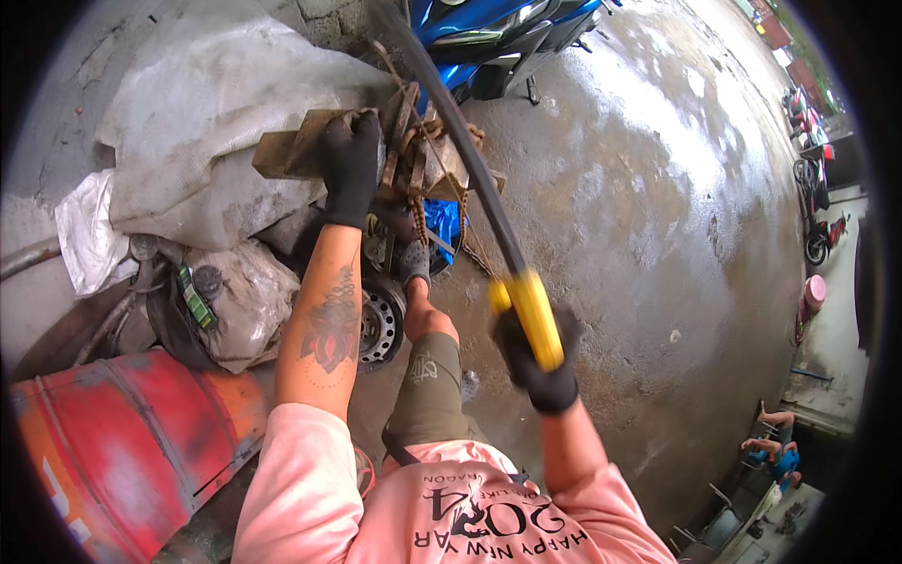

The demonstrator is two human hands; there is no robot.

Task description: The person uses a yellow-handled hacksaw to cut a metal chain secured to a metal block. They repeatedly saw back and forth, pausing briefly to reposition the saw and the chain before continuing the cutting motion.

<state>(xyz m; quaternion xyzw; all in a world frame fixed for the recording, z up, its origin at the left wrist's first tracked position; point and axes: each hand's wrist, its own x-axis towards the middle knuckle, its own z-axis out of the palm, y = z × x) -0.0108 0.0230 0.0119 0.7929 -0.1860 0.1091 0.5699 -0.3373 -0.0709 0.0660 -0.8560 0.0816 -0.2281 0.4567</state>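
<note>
My right hand (540, 352), in a black glove, is closed round the yellow handle of a hacksaw (477, 164). Its dark frame slants up to the left, and the thin blade runs beside rusty clamp-like metal plates (406, 136). My left hand (351, 155), gloved too, grips a brown block (287, 150) with its fingers curled over the top. Whether the block is wood or rusty metal, I cannot tell. Rusty chain (420, 221) hangs from the plates. The exact spot where blade and work meet is hard to make out.
A blue motorcycle (470, 33) stands ahead. Grey sacking (207, 103), a filled bag (246, 301) and a red drum (132, 442) crowd the left. A wheel (378, 324) lies near my sandalled foot (415, 261). Wet concrete (648, 244) stretches right, toward another person (778, 456).
</note>
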